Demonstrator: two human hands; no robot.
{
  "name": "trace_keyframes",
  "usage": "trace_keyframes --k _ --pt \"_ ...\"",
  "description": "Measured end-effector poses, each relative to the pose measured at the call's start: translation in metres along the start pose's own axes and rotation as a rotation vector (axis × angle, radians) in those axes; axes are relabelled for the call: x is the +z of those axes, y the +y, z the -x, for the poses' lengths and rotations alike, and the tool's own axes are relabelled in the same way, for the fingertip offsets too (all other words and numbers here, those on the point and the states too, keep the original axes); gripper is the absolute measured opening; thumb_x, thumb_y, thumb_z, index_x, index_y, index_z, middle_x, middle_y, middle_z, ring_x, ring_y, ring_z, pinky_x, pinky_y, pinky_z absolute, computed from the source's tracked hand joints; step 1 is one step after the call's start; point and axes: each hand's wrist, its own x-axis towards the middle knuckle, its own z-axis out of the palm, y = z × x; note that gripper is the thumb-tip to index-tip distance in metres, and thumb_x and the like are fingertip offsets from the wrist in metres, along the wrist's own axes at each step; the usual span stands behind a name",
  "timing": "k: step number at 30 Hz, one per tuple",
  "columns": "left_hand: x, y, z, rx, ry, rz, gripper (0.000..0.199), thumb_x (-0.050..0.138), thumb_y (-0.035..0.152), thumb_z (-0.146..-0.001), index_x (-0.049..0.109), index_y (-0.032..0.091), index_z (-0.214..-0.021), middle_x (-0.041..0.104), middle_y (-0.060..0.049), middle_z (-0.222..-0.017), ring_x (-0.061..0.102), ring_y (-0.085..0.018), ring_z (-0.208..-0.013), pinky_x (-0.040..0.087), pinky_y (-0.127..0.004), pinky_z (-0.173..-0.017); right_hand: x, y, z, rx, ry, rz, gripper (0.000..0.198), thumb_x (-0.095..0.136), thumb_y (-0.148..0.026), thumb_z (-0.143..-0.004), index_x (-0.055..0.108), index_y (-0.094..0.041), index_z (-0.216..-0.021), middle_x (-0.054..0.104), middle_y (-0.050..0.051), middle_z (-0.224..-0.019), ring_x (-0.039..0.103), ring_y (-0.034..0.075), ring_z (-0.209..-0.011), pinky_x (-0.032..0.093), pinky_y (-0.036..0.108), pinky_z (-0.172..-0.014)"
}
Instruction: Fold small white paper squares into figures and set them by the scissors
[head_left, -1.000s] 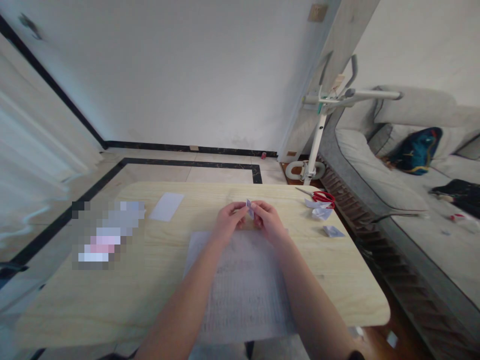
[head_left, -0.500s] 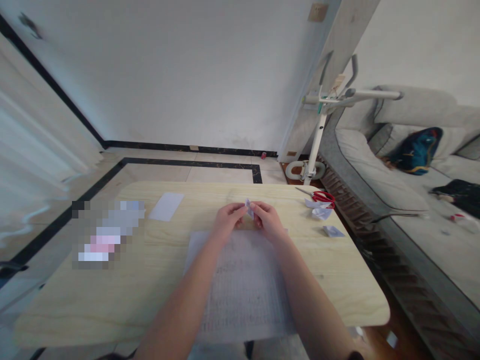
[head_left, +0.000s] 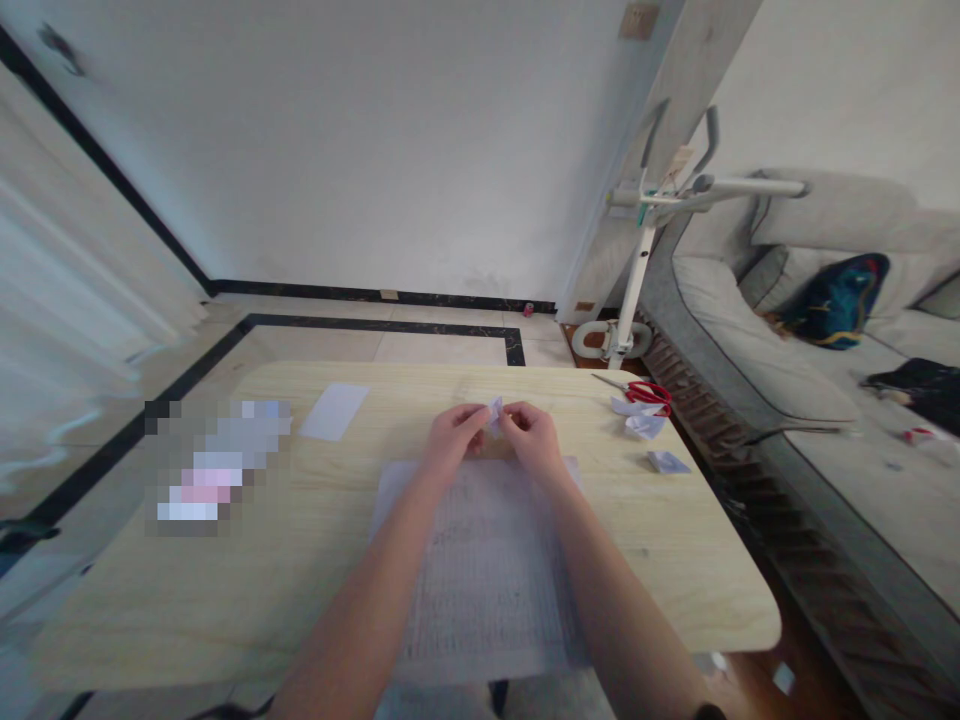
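Between the fingertips of both hands is a small folded piece of white paper (head_left: pixel 496 408), standing up to a point. My left hand (head_left: pixel 456 432) pinches its left side, and my right hand (head_left: pixel 531 430) pinches the right. Fingers hide its lower part. Beneath my wrists lies a large sheet of thin paper (head_left: pixel 487 570) with rows of faint print or writing. Off to the left rests a plain white paper rectangle (head_left: pixel 334 411).
Red-handled scissors (head_left: pixel 649 396) lie at the table's (head_left: pixel 247 600) far right, beside crumpled paper pieces (head_left: pixel 643 425) and a folded paper piece (head_left: pixel 667 462). A blurred-out item (head_left: pixel 225 465) is at left. A grey sofa (head_left: pixel 750 340) stands to the right.
The fingers have shifted slightly on the folded paper, and its upper part shows a little wider between them. Everything else stays in place.
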Motion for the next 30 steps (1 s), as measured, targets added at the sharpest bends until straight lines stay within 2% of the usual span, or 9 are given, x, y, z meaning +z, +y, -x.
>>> trace_keyframes --k 5,15,27,30 --pt "0.0001 0.0051 0.0022 0.022 0.020 -0.141 0.030 0.070 0.042 -0.068 0.066 0.015 -0.080 0.058 0.000 -0.061 0.050 -0.009 -0.051 0.036 -0.019 -0.045 -0.0006 0.0008 0.0025 -0.023 -0.005 0.077 0.010 0.059 -0.028 -0.073 0.063 -0.018 -0.071 0.048 -0.004 -0.053 0.042 0.011 -0.051 0.031 0.024 -0.050" --pt "-0.0033 0.0058 0.0014 0.033 0.008 -0.180 0.025 0.069 0.040 -0.069 0.060 0.017 -0.074 0.055 0.002 -0.056 0.048 -0.009 -0.048 0.035 -0.020 -0.045 -0.0007 -0.0002 0.0022 -0.038 -0.020 0.084 0.017 0.060 -0.034 -0.076 0.063 -0.018 -0.071 0.050 -0.003 -0.052 0.043 0.011 -0.049 0.031 0.024 -0.049" --pt "-0.0042 0.0054 0.0022 -0.016 -0.101 -0.125 0.026 0.067 0.041 -0.071 0.058 0.017 -0.076 0.050 0.004 -0.053 0.046 -0.008 -0.045 0.034 -0.020 -0.044 0.0008 -0.0075 0.0060 -0.042 0.086 0.131 0.021 0.063 -0.039 -0.074 0.061 -0.019 -0.066 0.046 -0.004 -0.049 0.040 0.010 -0.047 0.029 0.025 -0.048" --pt "-0.0050 0.0033 0.0018 -0.037 -0.127 -0.068 0.027 0.066 0.042 -0.072 0.058 0.016 -0.076 0.050 0.004 -0.055 0.046 -0.008 -0.046 0.035 -0.020 -0.044 0.0013 -0.0070 0.0062 -0.046 0.068 0.128 0.019 0.062 -0.036 -0.075 0.061 -0.019 -0.067 0.046 -0.004 -0.049 0.040 0.011 -0.048 0.030 0.025 -0.049"
